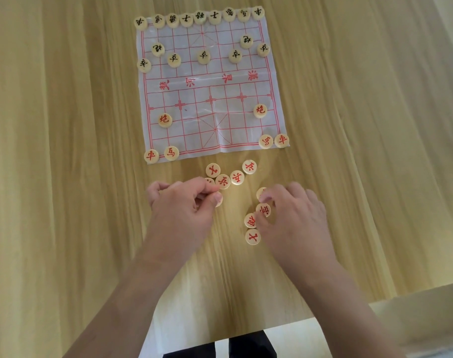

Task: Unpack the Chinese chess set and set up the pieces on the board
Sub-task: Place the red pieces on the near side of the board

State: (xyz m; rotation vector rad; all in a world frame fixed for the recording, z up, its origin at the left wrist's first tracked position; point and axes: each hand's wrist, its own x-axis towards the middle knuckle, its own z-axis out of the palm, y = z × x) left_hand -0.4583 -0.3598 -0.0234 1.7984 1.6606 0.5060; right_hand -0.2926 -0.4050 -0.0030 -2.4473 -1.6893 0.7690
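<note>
A white plastic board (210,81) with red lines lies on the wooden table. Black-lettered pieces (200,17) fill its far rows. Red cannons (165,120) (260,110), chariots (151,155) (282,140) and horses (171,152) (266,141) sit on the near half. Several loose red pieces (237,177) lie on the table in front of the board. My left hand (181,205) pinches one wooden piece (218,198) between thumb and fingers. My right hand (292,215) curls its fingers over a red piece (263,210), with others (252,236) beside it.
The light wooden table (65,151) stretches wide on both sides of the board. Its near edge (272,324) runs below my forearms, with dark trousers (220,347) under it.
</note>
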